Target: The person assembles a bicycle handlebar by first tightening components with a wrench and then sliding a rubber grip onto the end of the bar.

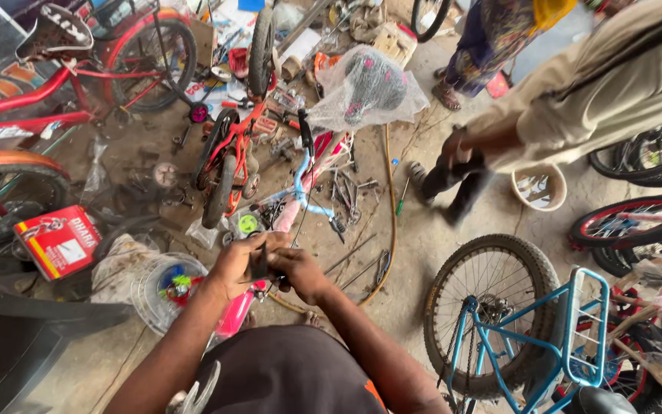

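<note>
Gripping a dark tool (259, 264) between left hand (237, 264) and right hand (298, 274).

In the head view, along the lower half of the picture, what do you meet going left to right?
Red box → clear plastic disc with coloured toy → left hand → right hand → spoked bicycle wheel → blue rear rack.

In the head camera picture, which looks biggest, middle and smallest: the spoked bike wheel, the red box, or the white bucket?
1. Black-tyred spoked bike wheel, clearly largest.
2. Red cardboard box.
3. Round white plastic bucket.

Box and bucket look nearly alike, and the bucket sits farther away, so their order is unsure.
</note>
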